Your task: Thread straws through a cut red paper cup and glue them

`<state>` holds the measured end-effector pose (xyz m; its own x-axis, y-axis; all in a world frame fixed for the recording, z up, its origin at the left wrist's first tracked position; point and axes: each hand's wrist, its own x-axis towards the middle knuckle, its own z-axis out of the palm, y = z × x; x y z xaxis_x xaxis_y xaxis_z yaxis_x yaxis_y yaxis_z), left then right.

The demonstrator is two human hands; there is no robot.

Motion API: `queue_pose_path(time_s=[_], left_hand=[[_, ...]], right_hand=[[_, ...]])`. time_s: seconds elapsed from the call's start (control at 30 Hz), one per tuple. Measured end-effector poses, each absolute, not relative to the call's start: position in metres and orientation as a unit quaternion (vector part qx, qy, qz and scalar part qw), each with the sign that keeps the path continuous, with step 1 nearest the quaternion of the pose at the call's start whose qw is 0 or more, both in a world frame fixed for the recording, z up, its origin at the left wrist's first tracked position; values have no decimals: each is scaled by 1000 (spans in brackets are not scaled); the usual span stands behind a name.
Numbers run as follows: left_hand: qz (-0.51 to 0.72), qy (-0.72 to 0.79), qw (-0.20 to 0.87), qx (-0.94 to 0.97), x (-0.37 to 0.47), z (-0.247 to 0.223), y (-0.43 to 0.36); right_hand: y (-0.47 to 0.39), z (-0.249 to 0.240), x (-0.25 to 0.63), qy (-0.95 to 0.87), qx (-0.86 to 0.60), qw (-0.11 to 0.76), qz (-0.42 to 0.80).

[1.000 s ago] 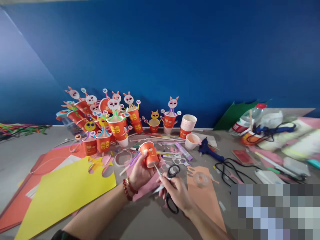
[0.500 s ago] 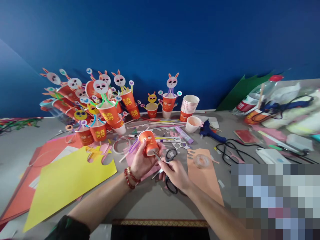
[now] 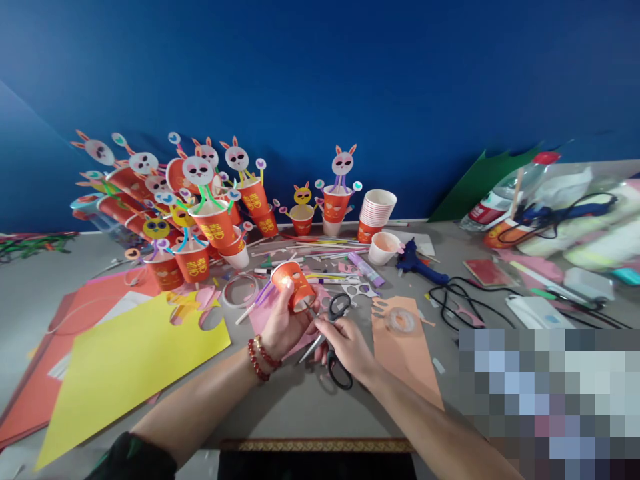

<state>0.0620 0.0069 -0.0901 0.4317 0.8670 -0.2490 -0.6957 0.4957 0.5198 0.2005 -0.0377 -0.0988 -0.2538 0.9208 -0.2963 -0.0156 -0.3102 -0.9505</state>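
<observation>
My left hand (image 3: 281, 327) grips an orange paper cup (image 3: 294, 285), tipped on its side with the bottom facing me. My right hand (image 3: 349, 347) holds black-handled scissors (image 3: 334, 340) by the blades end, the open blades touching the cup's rim near my left thumb. A red bead bracelet (image 3: 261, 358) circles my left wrist. Both hands hover just above the grey table (image 3: 300, 407).
Finished bunny cups (image 3: 200, 220) crowd the back left, a stack of plain cups (image 3: 376, 212) behind. Yellow paper (image 3: 135, 360) and orange paper (image 3: 405, 347) flank my hands. A blue glue gun (image 3: 417, 263), tape roll (image 3: 399, 321), cables and a bottle (image 3: 505, 193) lie to the right.
The view has tilted down, showing the table's near edge. The scissors have swung closer to the cup and their blades have opened against its rim.
</observation>
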Motion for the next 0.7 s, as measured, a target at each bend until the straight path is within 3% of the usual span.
queue_pose_path(time_s=[0.7], left_hand=[[550, 315, 761, 139, 74, -104, 8]], right_hand=[[-32, -105, 192, -391, -531, 360, 661]])
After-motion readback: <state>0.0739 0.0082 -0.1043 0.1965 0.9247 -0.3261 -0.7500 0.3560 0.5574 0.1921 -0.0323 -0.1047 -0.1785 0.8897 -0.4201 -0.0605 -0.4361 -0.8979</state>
